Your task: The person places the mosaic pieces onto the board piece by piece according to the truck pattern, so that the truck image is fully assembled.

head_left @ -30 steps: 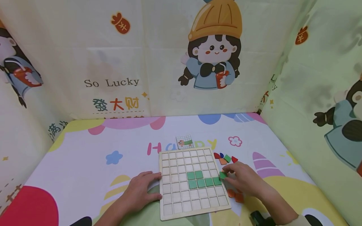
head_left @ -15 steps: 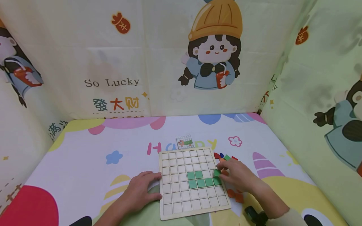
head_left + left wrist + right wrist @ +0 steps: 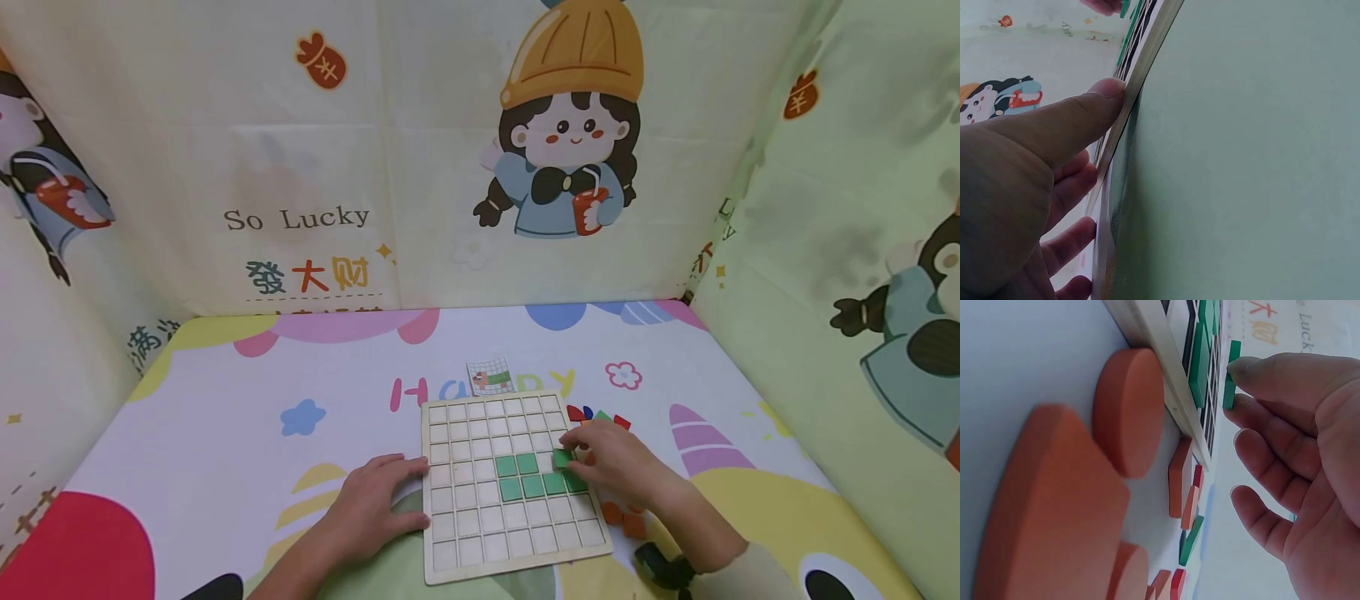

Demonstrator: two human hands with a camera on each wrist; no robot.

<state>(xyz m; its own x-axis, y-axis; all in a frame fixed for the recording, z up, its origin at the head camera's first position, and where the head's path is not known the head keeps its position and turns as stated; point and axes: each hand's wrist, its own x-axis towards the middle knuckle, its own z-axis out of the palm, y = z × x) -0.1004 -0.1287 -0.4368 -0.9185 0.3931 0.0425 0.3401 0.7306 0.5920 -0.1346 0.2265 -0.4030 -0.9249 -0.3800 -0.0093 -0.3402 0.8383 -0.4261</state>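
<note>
As hand [image 3: 621, 461] pinches tile [image 3: 562, 460] (one), six inlaid [image 3: 533, 486]

pale gridded board [image 3: 470, 550], plain green tiles [image 3: 511, 489], plain orange pieces [image 3: 1138, 412], white tablecloth [image 3: 225, 417] printed in many colours.

Card [image 3: 491, 377] behind grid board [image 3: 493, 550], tiles [image 3: 533, 487] on it, loose pieces [image 3: 634, 526] right.

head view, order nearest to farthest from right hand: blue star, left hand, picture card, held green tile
1. Held green tile: in right hand
2. Picture card: beyond the board
3. Left hand: board's left edge
4. Blue star: far left
</note>
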